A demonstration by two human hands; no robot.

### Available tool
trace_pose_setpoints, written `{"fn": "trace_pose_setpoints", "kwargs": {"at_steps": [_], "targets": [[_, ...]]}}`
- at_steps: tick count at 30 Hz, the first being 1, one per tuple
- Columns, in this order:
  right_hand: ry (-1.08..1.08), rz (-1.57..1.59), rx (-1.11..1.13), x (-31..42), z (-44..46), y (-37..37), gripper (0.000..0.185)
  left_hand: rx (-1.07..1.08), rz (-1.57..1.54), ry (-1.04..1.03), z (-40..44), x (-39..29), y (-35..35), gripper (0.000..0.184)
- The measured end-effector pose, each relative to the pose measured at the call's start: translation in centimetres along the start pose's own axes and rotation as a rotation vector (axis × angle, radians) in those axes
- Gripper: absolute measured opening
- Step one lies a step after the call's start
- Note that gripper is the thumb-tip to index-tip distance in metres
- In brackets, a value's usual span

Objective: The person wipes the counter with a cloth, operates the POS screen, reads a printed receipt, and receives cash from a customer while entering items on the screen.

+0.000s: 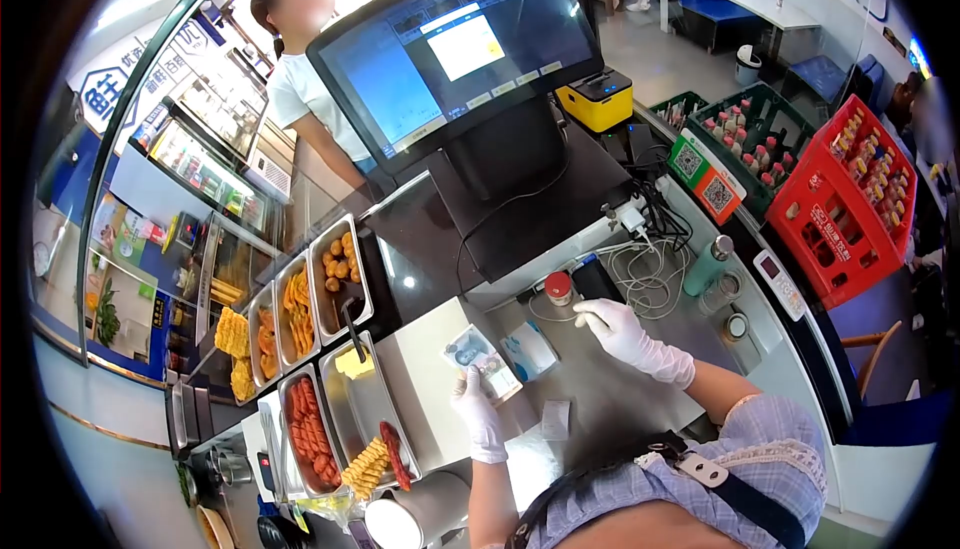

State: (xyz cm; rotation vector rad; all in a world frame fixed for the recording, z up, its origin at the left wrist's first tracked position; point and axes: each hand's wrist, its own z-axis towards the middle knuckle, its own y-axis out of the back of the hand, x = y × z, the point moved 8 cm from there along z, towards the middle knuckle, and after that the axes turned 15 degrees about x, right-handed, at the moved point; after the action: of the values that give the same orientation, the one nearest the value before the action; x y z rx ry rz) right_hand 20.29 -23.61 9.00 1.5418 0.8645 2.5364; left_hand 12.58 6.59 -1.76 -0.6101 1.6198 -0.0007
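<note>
My left hand (478, 417), in a white glove, pinches a small stack of banknotes (482, 359) between thumb and fingers, over the pale board at the counter's middle. My right hand (630, 341), gloved the same way, hovers over the grey counter recess with its fingertips drawn together. Whether anything is between those fingertips I cannot make out. Just beyond them stands a red-lidded jar (558, 289). A blue and white packet (530, 349) lies between my hands, and a small white paper (556, 420) lies nearer my body.
A dark touchscreen monitor (460, 49) stands ahead, with a person (320, 99) behind it. Metal trays of food (340, 279) line the left. To the right are tangled cables (645, 274), a green bottle (708, 265), a red bottle crate (840, 214) and a yellow printer (598, 101).
</note>
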Motion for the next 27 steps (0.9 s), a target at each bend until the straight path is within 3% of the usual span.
{"fn": "trace_pose_setpoints", "kwargs": {"at_steps": [6, 9, 11, 15, 27], "targets": [[0.168, -0.144, -0.052, 2.6, 3.8, 1.1, 0.015, 0.016, -0.007, -0.030, 0.1, -0.1, 0.1, 0.014], [0.214, -0.284, -0.107, 3.2, 7.4, 3.5, 0.029, 0.015, -0.009, -0.039, 0.1, -0.2, 0.1, 0.015], [0.280, -0.425, -0.236, 5.2, 10.8, 6.7, 0.041, 0.012, -0.009, -0.030, -0.1, -0.2, 0.0, 0.015], [0.390, -0.531, -0.430, 7.9, 17.5, 11.9, 0.047, 0.016, -0.035, -0.024, -0.3, -0.8, -0.6, 0.014], [0.386, -0.686, -0.548, 9.6, 26.8, 14.8, 0.050, -0.014, -0.042, -0.046, -0.1, -0.6, -0.3, 0.009]]}}
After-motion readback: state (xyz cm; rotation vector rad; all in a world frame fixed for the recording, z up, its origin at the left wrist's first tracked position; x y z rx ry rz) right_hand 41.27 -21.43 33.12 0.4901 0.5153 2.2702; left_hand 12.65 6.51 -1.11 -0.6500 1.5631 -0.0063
